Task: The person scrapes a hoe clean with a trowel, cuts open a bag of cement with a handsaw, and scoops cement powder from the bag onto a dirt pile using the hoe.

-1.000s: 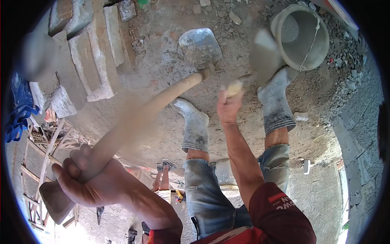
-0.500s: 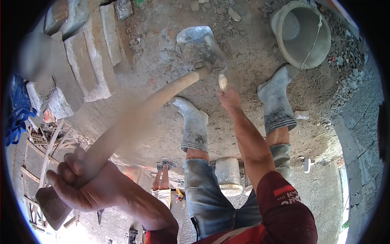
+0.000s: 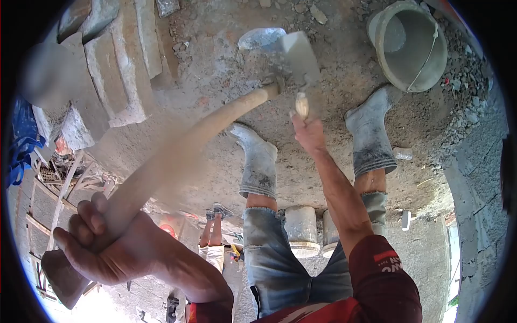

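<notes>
My left hand (image 3: 110, 242) is wrapped round the thick wooden handle of a hoe (image 3: 231, 114), close to its flared butt end. The handle slants up and away to the hoe's head, whose pale, shiny blade edge (image 3: 258, 39) shows at the top; the rest of the blade blends with mud-coloured dirt. In my right hand (image 3: 311, 134) is a trowel (image 3: 302, 58), gripped by its short wooden handle. Its flat grey blade points away from me, slightly blurred, just right of the hoe's head. Whether the two tools touch, I cannot tell.
A large bucket (image 3: 412, 48) with a rope handle lies tilted at the upper right, by rubble. Long concrete blocks (image 3: 116, 70) are stacked at the upper left. My grey boots (image 3: 258, 161) stand on dirt. Behind me are more buckets (image 3: 301, 229) and another person's legs (image 3: 212, 231).
The trowel has swung right and away from the hoe's blade, its flat face now turned into view. My left hand keeps its grip on the hoe, shifting slightly left.
</notes>
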Motion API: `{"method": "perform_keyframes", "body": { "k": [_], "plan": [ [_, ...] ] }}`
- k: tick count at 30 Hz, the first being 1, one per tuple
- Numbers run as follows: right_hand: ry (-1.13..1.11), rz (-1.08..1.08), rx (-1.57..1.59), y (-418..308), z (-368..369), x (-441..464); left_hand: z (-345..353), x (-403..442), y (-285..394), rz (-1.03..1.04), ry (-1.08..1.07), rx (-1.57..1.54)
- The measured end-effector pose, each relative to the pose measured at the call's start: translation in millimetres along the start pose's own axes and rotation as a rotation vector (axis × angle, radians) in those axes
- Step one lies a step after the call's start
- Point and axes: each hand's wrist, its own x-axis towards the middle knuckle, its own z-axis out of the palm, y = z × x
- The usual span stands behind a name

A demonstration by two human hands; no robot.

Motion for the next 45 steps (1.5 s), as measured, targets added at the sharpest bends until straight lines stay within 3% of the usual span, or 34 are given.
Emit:
{"method": "perform_keyframes", "body": {
  "k": [2, 3, 5, 7, 9, 10, 12, 13, 15, 16, 20, 22, 23, 25, 26, 27, 29, 33, 35, 37, 38, 39, 41, 43, 45],
  "plan": [
    [0.297, -0.14, 0.343, -12.6, 0.7, -15.8, -0.4, -1.8, -1.0, -0.004, -0.038, -0.019],
    [0.303, -0.15, 0.339, 0.0, 7.1, -11.0, -0.4, -1.3, -0.7, -0.015, -0.014, -0.026],
    [-0.018, 0.007, -0.089, 53.0, 36.7, -2.8, -1.2, 0.1, 1.8, -0.032, 0.0, -0.036],
    [-0.009, -0.014, -0.046, 54.0, 37.4, -15.7, -4.5, 2.5, 0.2, -0.016, -0.057, -0.006],
    [0.12, -0.107, 0.266, 28.9, 26.8, -27.9, -4.8, 3.3, -0.4, -0.009, -0.06, -0.019],
    [0.107, -0.099, 0.265, 23.5, 30.5, -31.2, -6.2, 1.6, 0.6, -0.025, -0.071, -0.02],
    [0.391, -0.213, 0.56, 14.7, 45.5, -31.1, -2.6, -1.9, 2.3, -0.036, -0.035, -0.015],
    [0.392, -0.227, 0.559, 12.2, 54.7, -26.3, 0.4, -2.8, 1.6, -0.035, 0.001, -0.033],
    [0.467, -0.349, 0.129, 27.1, 78.4, -19.2, -0.3, -4.4, 0.8, -0.023, -0.002, -0.024],
    [0.112, -0.043, 0.133, 24.7, 77.3, -16.3, -0.2, -4.6, 0.4, -0.014, -0.012, -0.011],
    [0.151, -0.018, 0.444, -7.7, 65.4, -23.9, -2.8, -7.5, 1.7, -0.023, 0.0, -0.02],
    [0.54, -0.261, 0.567, -21.3, 66.2, -39.7, -4.6, -9.4, -0.7, 0.017, -0.109, -0.045],
    [0.546, -0.26, 0.566, -16.6, 70.5, -42.5, -5.0, -9.9, -1.4, 0.013, -0.112, -0.048],
    [0.221, -0.065, -0.021, 0.1, 80.1, -48.3, -6.4, -9.9, 0.3, -0.008, -0.114, -0.062],
    [0.198, -0.05, -0.141, -6.0, 74.8, -48.4, -8.4, -10.3, 1.8, -0.006, -0.117, -0.071],
    [0.207, -0.056, -0.133, -12.0, 70.7, -50.5, -10.9, -9.7, 2.9, -0.018, -0.151, -0.082],
    [0.349, -0.163, 0.17, -24.6, 60.7, -54.8, -11.5, -7.9, -0.8, -0.013, -0.172, -0.093],
    [0.502, -0.193, 0.258, -34.1, 51.6, -62.4, -11.5, -11.5, -2.0, -0.014, -0.192, -0.12],
    [0.139, 0.055, -0.273, -7.7, 55.6, -48.2, -4.5, -17.6, 0.2, -0.023, -0.206, -0.152],
    [0.129, 0.021, -0.208, -2.1, 45.4, -39.5, 14.2, -31.3, -3.2, -0.091, 0.03, 0.039],
    [0.138, -0.002, -0.191, -9.8, 34.5, -47.3, 7.0, -29.1, -1.5, -0.229, -0.069, -0.068],
    [0.148, -0.013, -0.183, -10.4, 23.4, -56.9, -1.8, -29.7, -0.8, -0.23, -0.06, -0.068],
    [0.175, -0.031, -0.2, -0.5, 1.6, -62.7, -10.4, -31.3, 3.0, -0.331, -0.271, -0.223],
    [0.282, -0.131, -0.194, 23.2, -22.1, -51.2, -3.5, -62.3, 18.7, -0.184, -0.507, -0.047],
    [0.303, -0.139, -0.234, 25.4, -57.4, -40.3, 10.1, -77.4, 37.1, 0.08, -1.07, -0.101]
  ]
}}
